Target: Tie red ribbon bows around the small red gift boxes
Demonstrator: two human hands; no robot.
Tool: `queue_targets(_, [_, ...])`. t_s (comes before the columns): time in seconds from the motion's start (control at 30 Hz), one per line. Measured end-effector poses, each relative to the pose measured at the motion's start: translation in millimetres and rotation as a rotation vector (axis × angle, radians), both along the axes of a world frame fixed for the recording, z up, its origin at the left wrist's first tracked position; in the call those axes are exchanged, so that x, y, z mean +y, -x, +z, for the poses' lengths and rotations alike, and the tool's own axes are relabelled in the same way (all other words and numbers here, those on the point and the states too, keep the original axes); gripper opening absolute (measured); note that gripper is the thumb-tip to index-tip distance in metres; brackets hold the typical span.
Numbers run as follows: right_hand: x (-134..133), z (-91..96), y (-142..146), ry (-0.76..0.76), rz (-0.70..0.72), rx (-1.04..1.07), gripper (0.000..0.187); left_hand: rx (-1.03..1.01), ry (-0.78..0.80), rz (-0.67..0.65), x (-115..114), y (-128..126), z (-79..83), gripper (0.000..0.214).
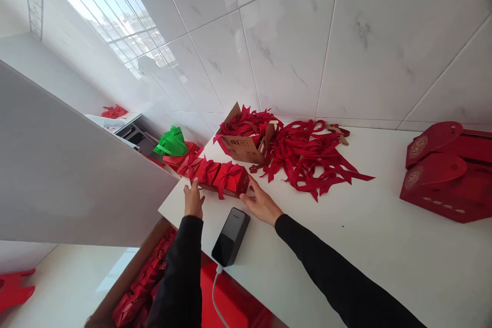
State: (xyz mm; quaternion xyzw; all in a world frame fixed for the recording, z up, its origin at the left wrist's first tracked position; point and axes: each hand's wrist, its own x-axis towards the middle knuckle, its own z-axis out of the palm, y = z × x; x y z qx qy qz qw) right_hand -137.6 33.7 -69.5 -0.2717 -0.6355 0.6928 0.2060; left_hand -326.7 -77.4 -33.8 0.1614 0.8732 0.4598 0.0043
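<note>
A row of small red gift boxes with bows (219, 177) lies near the left end of the white table (346, 246). My left hand (193, 200) rests against the near left side of the row, fingers stretched out. My right hand (261, 202) touches the row's right end, fingers spread flat. Both arms wear black sleeves. Neither hand grips anything that I can see.
A dark phone (231, 236) on a white cable lies between my arms. Behind the row stands a cardboard box of red ribbons (246, 138), with a loose ribbon pile (311, 156) beside it. Large red boxes (448, 171) sit far right. A carton of red boxes (142, 287) is on the floor.
</note>
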Motion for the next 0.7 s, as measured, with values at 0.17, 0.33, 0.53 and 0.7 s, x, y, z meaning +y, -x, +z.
queue_targets(0.17, [-6.3, -28.2, -62.0, 0.065, -0.102, 0.004, 0.062, -0.056, 0.11, -0.072, -51.7, -75.5, -12.9, 0.064])
queue_targets(0.33, [-14.8, -36.1, -114.9, 0.08, -0.165, -0.002, 0.052, 0.033, 0.429, -0.317, -60.5, -136.7, -17.1, 0.061])
queue_targets(0.53, [-35.7, -23.0, -164.5, 0.069, -0.2, -0.049, 0.051, -0.034, 0.44, -0.157, -112.5, -151.6, -12.3, 0.046])
queue_targets(0.7, [-62.4, -14.7, -225.1, 0.074, -0.292, -0.2, 0.05, -0.162, 0.5, 0.263, -213.7, -168.3, -54.8, 0.042])
